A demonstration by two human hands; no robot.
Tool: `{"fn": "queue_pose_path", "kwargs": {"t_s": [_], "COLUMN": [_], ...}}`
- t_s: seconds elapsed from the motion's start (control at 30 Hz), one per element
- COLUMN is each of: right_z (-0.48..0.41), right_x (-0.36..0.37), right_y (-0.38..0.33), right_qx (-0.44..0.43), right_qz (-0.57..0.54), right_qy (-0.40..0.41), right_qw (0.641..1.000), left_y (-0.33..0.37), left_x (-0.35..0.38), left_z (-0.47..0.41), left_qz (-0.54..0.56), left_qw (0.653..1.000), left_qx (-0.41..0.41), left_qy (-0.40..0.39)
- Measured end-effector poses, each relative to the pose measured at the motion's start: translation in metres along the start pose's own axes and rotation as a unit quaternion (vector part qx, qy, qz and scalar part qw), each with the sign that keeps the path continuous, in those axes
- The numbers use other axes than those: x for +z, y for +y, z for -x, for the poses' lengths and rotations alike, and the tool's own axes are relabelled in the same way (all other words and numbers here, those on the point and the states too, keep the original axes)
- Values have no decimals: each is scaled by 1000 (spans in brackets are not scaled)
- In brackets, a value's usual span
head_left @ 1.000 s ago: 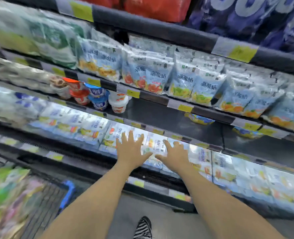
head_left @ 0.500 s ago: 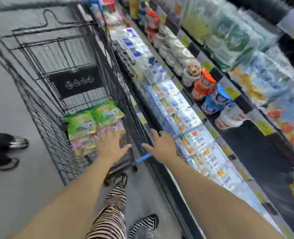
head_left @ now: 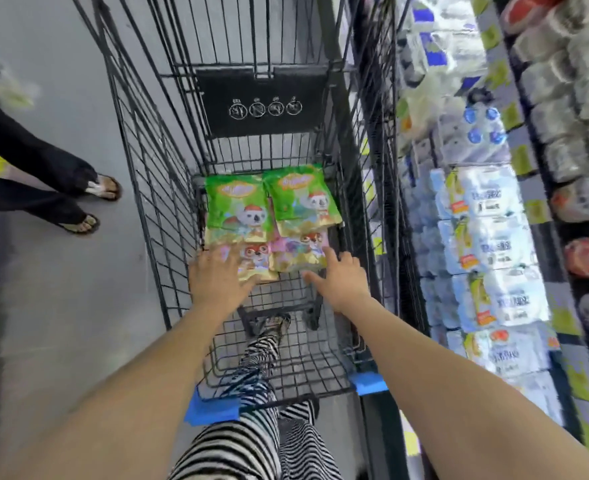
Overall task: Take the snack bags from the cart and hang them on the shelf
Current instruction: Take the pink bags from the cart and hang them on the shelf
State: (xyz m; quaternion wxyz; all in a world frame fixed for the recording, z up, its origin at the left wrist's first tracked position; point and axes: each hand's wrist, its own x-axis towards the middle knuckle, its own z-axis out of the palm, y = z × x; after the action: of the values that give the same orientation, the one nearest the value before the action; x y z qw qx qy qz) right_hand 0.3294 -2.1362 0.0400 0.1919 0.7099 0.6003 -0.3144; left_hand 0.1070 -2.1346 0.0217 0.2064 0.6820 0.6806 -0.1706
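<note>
- While four snack bags [head_left: 286, 209] lie flat on the floor of the cart [head_left: 217, 98], at the middle of the frame, none of them is in a grip, so this round of picking up is only at the reach.
- Two green bags [head_left: 237, 206] lie side by side farther from the person. Two pink bags [head_left: 298, 252] lie nearer, their far ends tucked under the green ones.
- The left hand [head_left: 217, 284], at lower centre-left, has its fingers spread and straight over the near corner of the left pink bag. It grasps nothing, and I cannot tell whether the fingertips rest on the foil.
- The right hand [head_left: 343, 282], at lower centre-right, is likewise spread and released, its forefinger at the near right edge of the other pink bag, holding nothing.
- The shelf [head_left: 545, 244] runs down the right side of the frame, stocked with white packs [head_left: 494, 237]. No hook and no hung snack bag shows there, so how many are already up cannot be judged.
- As I judge it, almost everything is left for these four: closing the fingers on them, lifting them out, turning right and hanging them.
- Another person's legs [head_left: 44, 168] stand at the left edge, apart from the cart.
</note>
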Motion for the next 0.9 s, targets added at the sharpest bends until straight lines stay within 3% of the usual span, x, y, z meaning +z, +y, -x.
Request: {"fn": "queue_pose_path", "kwargs": {"t_s": [0.13,0.3,0.43,0.57,0.67,0.8,0.9], "right_z": [-60,-129,-166,-183,-190,-192,-185], "right_x": [15,49,78,97,94,87,80], "right_y": [2,7,9,14,17,14,10], "right_qx": [31,111,149,181,208,219,211], "right_qz": [-25,-133,-211,-286,-310,-295,-405], "right_qy": [-45,-57,-66,-34,-15,-19,-42], "right_qw": [998,983,964,940,927,930,889], "left_y": [-7,-10,-16,-14,-15,-21,-26], "left_x": [35,89,126,142,146,146,143], "left_z": [-43,-87,-108,-116,-117,-122,-122], "left_qz": [45,134,253,343,438,512,554], "left_qw": [998,980,940,901,848,799,764], "left_qx": [-34,-124,-213,-265,-296,-313,-320], "left_qy": [-36,-81,-85,-9,28,-29,-84]}}
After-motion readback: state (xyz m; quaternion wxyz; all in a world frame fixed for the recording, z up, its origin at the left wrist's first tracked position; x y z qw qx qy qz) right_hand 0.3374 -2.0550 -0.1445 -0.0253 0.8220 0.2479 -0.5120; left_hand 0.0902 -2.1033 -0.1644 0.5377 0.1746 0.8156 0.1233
